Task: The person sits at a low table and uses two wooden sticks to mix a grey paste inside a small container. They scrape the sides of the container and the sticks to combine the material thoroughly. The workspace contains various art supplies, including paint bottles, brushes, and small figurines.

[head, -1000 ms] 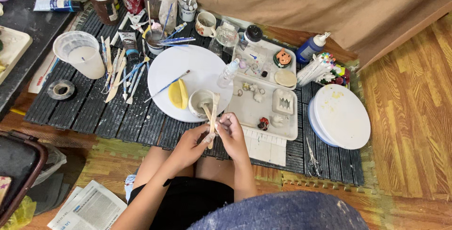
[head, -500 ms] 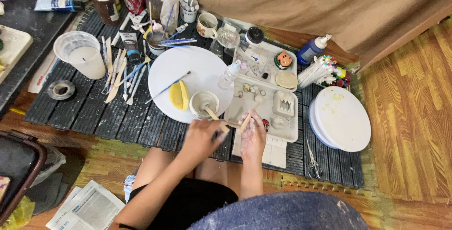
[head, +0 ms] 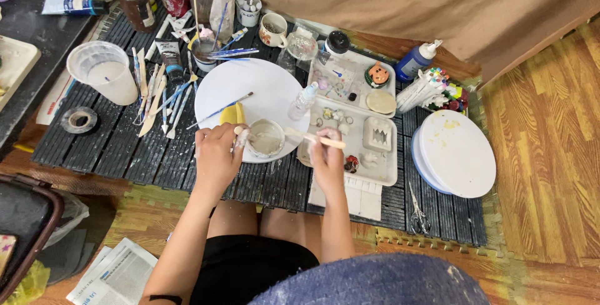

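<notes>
My left hand (head: 217, 154) grips the left side of a small white cup (head: 265, 138) that stands on the near edge of a round white plate (head: 251, 95). My right hand (head: 327, 153) holds a flat wooden stick (head: 312, 137) whose tip reaches into the cup's pale mix. A yellow sponge (head: 232, 114) and a thin brush (head: 220, 110) lie on the plate just behind my left hand.
A white tray (head: 353, 114) with small painted pieces sits to the right of the plate. Round white lids (head: 454, 152) lie at far right, scissors (head: 418, 215) in front of them. A clear measuring cup (head: 104, 72), brushes and sticks (head: 156, 89), jars and bottles fill the left and back.
Both hands moved forward from the mat's near edge to the cup. The left hand took hold of the cup, and the stick in the right hand now dips into it.
</notes>
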